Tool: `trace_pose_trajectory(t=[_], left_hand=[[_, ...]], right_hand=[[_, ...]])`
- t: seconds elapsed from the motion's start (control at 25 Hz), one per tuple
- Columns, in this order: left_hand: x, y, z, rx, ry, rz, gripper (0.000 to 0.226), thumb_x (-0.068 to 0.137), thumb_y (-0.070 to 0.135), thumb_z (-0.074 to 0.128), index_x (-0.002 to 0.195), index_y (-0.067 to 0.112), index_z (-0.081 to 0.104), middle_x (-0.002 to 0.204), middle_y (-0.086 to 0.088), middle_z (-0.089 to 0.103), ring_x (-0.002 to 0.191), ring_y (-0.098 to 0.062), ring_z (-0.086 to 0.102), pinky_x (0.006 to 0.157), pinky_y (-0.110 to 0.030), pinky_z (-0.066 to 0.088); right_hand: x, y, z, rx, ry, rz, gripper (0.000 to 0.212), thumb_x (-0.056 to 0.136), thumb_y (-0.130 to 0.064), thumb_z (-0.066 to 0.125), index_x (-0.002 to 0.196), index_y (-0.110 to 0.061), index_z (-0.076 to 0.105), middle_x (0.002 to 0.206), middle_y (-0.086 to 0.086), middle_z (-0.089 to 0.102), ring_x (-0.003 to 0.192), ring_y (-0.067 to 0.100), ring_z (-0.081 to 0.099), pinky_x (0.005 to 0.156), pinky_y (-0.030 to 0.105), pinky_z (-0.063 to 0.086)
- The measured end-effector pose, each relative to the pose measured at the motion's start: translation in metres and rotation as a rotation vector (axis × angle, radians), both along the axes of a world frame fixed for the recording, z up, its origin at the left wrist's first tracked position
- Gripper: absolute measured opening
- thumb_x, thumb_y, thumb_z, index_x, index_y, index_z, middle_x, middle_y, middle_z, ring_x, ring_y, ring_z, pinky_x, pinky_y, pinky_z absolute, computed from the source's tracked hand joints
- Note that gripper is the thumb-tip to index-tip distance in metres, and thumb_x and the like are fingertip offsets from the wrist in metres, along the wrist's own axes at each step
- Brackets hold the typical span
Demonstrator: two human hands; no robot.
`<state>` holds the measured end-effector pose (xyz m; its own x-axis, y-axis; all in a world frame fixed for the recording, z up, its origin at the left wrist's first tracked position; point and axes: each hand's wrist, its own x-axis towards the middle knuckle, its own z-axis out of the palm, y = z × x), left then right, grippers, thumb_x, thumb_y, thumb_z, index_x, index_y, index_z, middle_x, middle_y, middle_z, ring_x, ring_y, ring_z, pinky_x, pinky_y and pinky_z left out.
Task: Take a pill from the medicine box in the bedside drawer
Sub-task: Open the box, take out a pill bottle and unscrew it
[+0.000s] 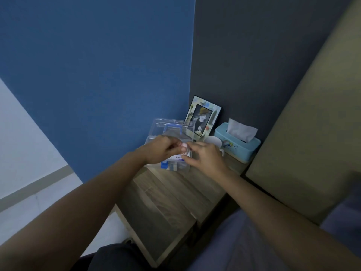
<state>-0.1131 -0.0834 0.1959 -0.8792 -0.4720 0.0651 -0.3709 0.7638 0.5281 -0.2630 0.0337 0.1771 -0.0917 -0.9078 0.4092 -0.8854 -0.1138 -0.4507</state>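
A: Box?
B: Clear box, lid up, on nightstand by mug.
A: Hands?
B: L hand & R hand both pinch small white pack over box.

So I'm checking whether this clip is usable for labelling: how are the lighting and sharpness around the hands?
Head view: dim and underexposed, no glare; wide-angle bending at the edges; left hand and right hand slightly soft over the clear medicine box, so the small item in their grip can't be identified.
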Motion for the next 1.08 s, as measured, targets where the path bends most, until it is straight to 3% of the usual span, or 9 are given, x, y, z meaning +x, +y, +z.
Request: trace_pose_trajectory(t=[0.08,0.28,0.4,0.52,0.68,0.84,0.92,1.08], left_hand=[[0.001,0.000,0.002,-0.025,0.010,-0.015,0.033,0.094,0.035,0.050,0.099,0.008,0.068,0.090,-0.012,0.069,0.070,-0.013,0.054,0.063,-0.013,0.038],[0.004,0.002,0.005,-0.009,0.006,-0.011,0.038,0.098,0.030,0.043,0.099,0.001,0.068,0.089,-0.018,0.068,0.073,-0.016,0.053,0.062,-0.018,0.034],[0.009,0.000,0.008,0.044,0.051,0.048,0.033,0.093,0.035,0.052,0.105,0.009,0.069,0.093,-0.012,0.071,0.082,-0.021,0.064,0.076,-0.025,0.047],[0.008,0.001,0.012,0.304,0.203,0.103,0.026,0.085,0.026,0.066,0.105,0.009,0.068,0.099,-0.012,0.073,0.094,-0.022,0.068,0.089,-0.032,0.052],[0.006,0.002,0.010,0.260,0.187,0.128,0.026,0.084,0.029,0.066,0.096,0.007,0.069,0.089,-0.008,0.073,0.081,-0.016,0.068,0.078,-0.031,0.053],[0.005,0.004,0.008,0.400,0.217,0.131,0.029,0.079,0.021,0.073,0.104,0.006,0.069,0.099,-0.011,0.074,0.095,-0.020,0.070,0.092,-0.033,0.054],[0.005,0.004,0.007,0.320,0.181,0.134,0.027,0.081,0.030,0.070,0.098,0.009,0.072,0.091,-0.004,0.075,0.087,-0.013,0.069,0.087,-0.031,0.054],[0.007,0.007,0.010,0.496,0.255,0.133,0.019,0.080,0.020,0.072,0.099,0.018,0.071,0.096,-0.001,0.074,0.090,-0.006,0.069,0.085,-0.019,0.054]], right_hand=[[0.002,-0.001,-0.001,-0.025,0.012,-0.015,0.034,0.083,-0.027,0.066,0.109,-0.005,0.065,0.098,0.014,0.071,0.090,0.027,0.065,0.075,0.040,0.052],[0.011,0.001,-0.002,-0.073,0.027,-0.015,0.043,0.083,-0.023,0.068,0.121,-0.005,0.060,0.110,0.017,0.069,0.095,0.031,0.067,0.076,0.041,0.055],[0.013,-0.001,0.002,-0.100,-0.003,-0.029,0.042,0.080,-0.021,0.070,0.118,-0.005,0.063,0.106,0.016,0.071,0.092,0.031,0.068,0.075,0.038,0.055],[0.012,-0.002,0.004,-0.128,-0.019,-0.048,0.041,0.079,-0.022,0.071,0.116,-0.005,0.065,0.104,0.015,0.072,0.089,0.029,0.068,0.073,0.033,0.052],[0.013,0.001,0.001,-0.126,-0.016,-0.066,0.045,0.081,-0.026,0.070,0.120,-0.006,0.062,0.106,0.015,0.071,0.090,0.028,0.068,0.074,0.033,0.053],[0.010,0.006,-0.002,-0.126,-0.029,-0.099,0.045,0.082,-0.030,0.069,0.120,-0.008,0.062,0.108,0.012,0.071,0.093,0.026,0.067,0.077,0.036,0.055],[0.012,0.008,-0.003,-0.139,-0.042,-0.094,0.045,0.081,-0.030,0.070,0.119,-0.007,0.063,0.111,0.013,0.070,0.096,0.027,0.068,0.079,0.038,0.055],[0.011,0.006,-0.002,-0.145,-0.027,-0.104,0.044,0.080,-0.029,0.071,0.117,-0.007,0.064,0.102,0.015,0.072,0.089,0.029,0.068,0.074,0.038,0.055]])
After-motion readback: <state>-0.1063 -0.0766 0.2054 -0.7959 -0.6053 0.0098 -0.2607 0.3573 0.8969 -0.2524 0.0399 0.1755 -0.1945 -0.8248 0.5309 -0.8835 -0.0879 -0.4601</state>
